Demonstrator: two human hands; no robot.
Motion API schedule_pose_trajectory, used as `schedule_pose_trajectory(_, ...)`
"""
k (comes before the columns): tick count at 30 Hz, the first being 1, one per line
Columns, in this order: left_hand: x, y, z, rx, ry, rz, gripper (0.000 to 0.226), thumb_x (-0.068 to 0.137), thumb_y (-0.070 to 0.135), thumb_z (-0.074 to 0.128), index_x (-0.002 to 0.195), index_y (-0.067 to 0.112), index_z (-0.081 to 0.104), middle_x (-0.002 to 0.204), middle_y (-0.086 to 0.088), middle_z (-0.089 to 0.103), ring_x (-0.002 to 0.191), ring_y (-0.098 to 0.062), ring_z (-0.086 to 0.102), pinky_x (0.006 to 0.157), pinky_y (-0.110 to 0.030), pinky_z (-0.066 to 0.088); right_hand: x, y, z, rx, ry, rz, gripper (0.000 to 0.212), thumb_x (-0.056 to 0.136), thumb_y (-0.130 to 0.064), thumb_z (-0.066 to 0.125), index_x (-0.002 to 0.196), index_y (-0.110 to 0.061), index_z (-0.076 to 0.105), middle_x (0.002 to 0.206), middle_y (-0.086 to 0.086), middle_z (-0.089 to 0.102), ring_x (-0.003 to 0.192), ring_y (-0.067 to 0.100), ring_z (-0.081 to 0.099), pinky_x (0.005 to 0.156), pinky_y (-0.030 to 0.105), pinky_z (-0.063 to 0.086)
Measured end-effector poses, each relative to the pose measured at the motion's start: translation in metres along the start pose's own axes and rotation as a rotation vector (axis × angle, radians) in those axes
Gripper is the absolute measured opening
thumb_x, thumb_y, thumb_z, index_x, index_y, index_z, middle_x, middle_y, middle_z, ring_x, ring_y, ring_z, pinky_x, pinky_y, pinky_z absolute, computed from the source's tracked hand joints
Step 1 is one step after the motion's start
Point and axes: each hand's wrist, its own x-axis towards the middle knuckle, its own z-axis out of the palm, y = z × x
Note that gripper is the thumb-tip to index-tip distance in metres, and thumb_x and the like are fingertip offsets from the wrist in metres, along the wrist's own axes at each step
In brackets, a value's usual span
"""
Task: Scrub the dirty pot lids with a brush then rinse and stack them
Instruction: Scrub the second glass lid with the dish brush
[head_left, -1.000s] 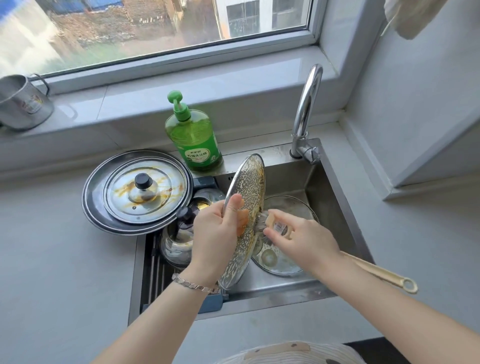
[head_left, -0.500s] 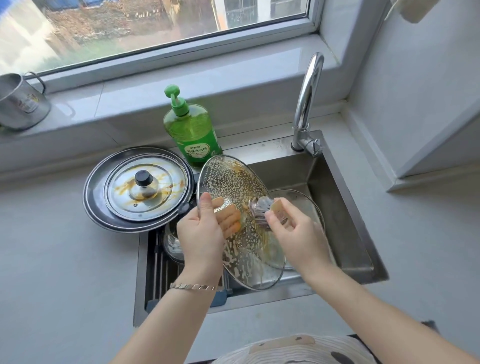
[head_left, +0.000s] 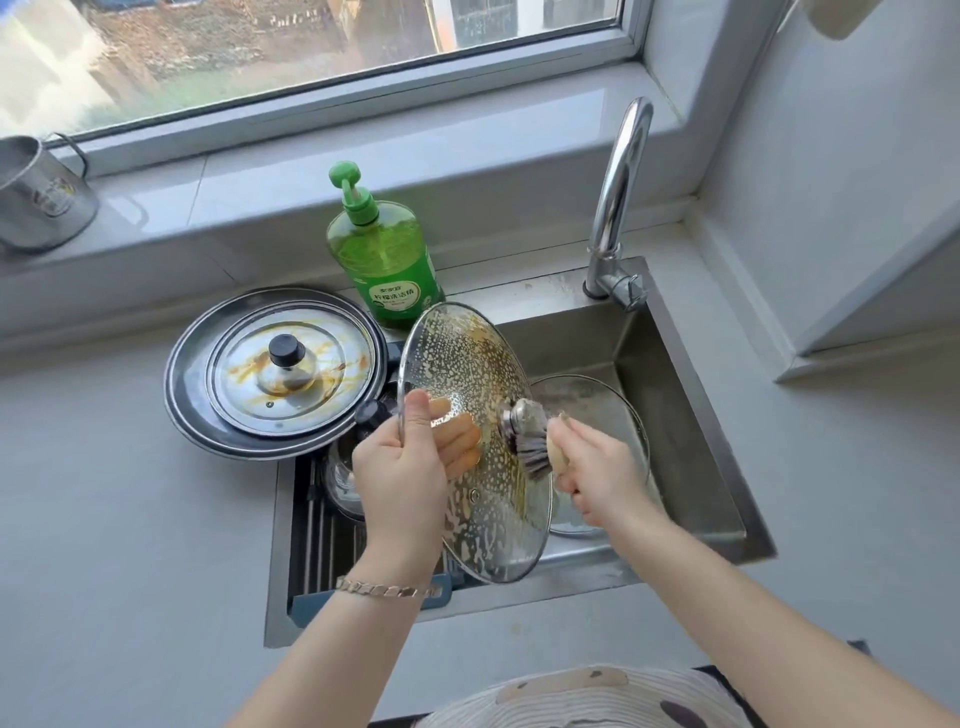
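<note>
- The left hand (head_left: 400, 480) held a glass lid (head_left: 475, 441) tilted on edge over the sink (head_left: 691, 415) — its grip was clamped on the rim, fingers showing through the soapy glass.
- The right hand (head_left: 597, 475) had its grip wrapped round a brush (head_left: 530, 439), bristles against the lid's face.
- Another glass lid (head_left: 597, 410) lay in the basin behind.
- A stained steel lid (head_left: 288, 374) sat on the bench, beside the green soap bottle (head_left: 387, 260).
</note>
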Motion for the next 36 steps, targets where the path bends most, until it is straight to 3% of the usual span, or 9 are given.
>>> schedule_pose_trajectory(2,-0.002,-0.004,0.002,0.029,-0.015,0.011,0.028,0.095,0.032,0.049,0.086,0.010,0.064,0.071,-0.006,0.073,0.075,-0.022,0.073,0.059,-0.025,0.057,-0.010,0.003,0.001,-0.412,0.124,-0.293,0.032,0.092,-0.048,0.048,0.118,-0.031,0.057,0.079,-0.012,0.060,0.074,0.007,0.057,0.064,0.028,0.048)
schedule_pose_trajectory(6,-0.008,-0.008,0.001,0.184,-0.106,0.135,0.028,0.081,0.043,0.053,0.079,0.019,0.066,0.076,-0.004,0.074,0.078,-0.018,0.073,0.068,-0.031,0.058,-0.005,-0.005,0.001,-0.967,0.168,-0.436,0.033,0.092,-0.057,0.038,0.122,-0.047,0.047,0.077,-0.007,0.065,0.083,0.023,0.059,0.062,0.031,0.042)
schedule_pose_trajectory(13,-0.002,0.002,-0.008,0.186,-0.172,0.117,0.037,0.080,0.041,0.052,0.090,0.009,0.067,0.077,-0.011,0.074,0.075,-0.022,0.073,0.064,-0.029,0.059,0.043,-0.020,-0.009,-0.171,-0.021,-0.199,0.033,0.092,-0.037,0.054,0.120,-0.022,0.063,0.094,-0.008,0.063,0.075,0.012,0.057,0.061,0.018,0.049)
schedule_pose_trajectory(17,-0.005,0.007,-0.006,0.116,-0.205,0.021,0.038,0.088,0.035,0.049,0.091,0.001,0.065,0.075,-0.016,0.073,0.069,-0.027,0.072,0.061,-0.033,0.060,0.040,-0.039,-0.007,-0.280,0.144,-0.372,0.040,0.093,-0.047,0.047,0.126,-0.026,0.056,0.111,-0.010,0.061,0.107,0.013,0.054,0.091,0.028,0.043)
schedule_pose_trajectory(21,0.003,0.007,-0.010,0.125,-0.168,0.021,0.040,0.084,0.041,0.051,0.087,0.005,0.068,0.074,-0.015,0.073,0.069,-0.033,0.071,0.061,-0.039,0.059,-0.025,-0.019,0.011,-0.638,-0.091,-0.747,0.044,0.089,-0.054,0.045,0.128,-0.036,0.052,0.047,-0.022,0.051,0.045,0.004,0.045,0.043,0.013,0.032)
schedule_pose_trajectory(23,0.005,0.006,-0.013,0.145,-0.151,0.033,0.042,0.082,0.044,0.051,0.086,0.005,0.068,0.072,-0.013,0.073,0.069,-0.033,0.071,0.061,-0.040,0.058,-0.033,-0.009,0.012,-0.750,-0.111,-0.848,0.051,0.082,-0.063,0.040,0.126,-0.041,0.054,0.045,-0.020,0.048,0.042,0.002,0.044,0.043,0.011,0.027)
schedule_pose_trajectory(27,0.000,0.005,-0.010,0.096,-0.210,-0.035,0.041,0.084,0.039,0.050,0.088,0.001,0.064,0.071,-0.013,0.073,0.062,-0.022,0.071,0.053,-0.027,0.058,0.008,-0.035,-0.003,-0.624,0.076,-0.557,0.037,0.092,-0.051,0.043,0.126,-0.038,0.052,0.048,-0.009,0.042,0.048,0.005,0.041,0.057,0.028,0.038)
schedule_pose_trajectory(32,0.000,0.004,-0.015,0.118,-0.217,-0.023,0.041,0.086,0.037,0.048,0.081,0.001,0.068,0.066,-0.012,0.072,0.058,-0.021,0.070,0.050,-0.027,0.056,-0.033,-0.020,0.012,-0.769,-0.115,-0.885,0.046,0.086,-0.059,0.044,0.127,-0.040,0.053,0.036,-0.012,0.032,0.036,0.001,0.036,0.042,0.018,0.033)
schedule_pose_trajectory(36,-0.003,0.000,-0.013,0.137,-0.237,-0.055,0.044,0.085,0.040,0.047,0.087,0.001,0.067,0.073,-0.018,0.072,0.066,-0.030,0.071,0.057,-0.035,0.060,0.003,-0.049,0.002,-0.640,-0.017,-0.633,0.024,0.092,-0.052,0.045,0.114,-0.045,0.053,0.052,-0.013,0.054,0.051,0.004,0.049,0.050,0.024,0.038)
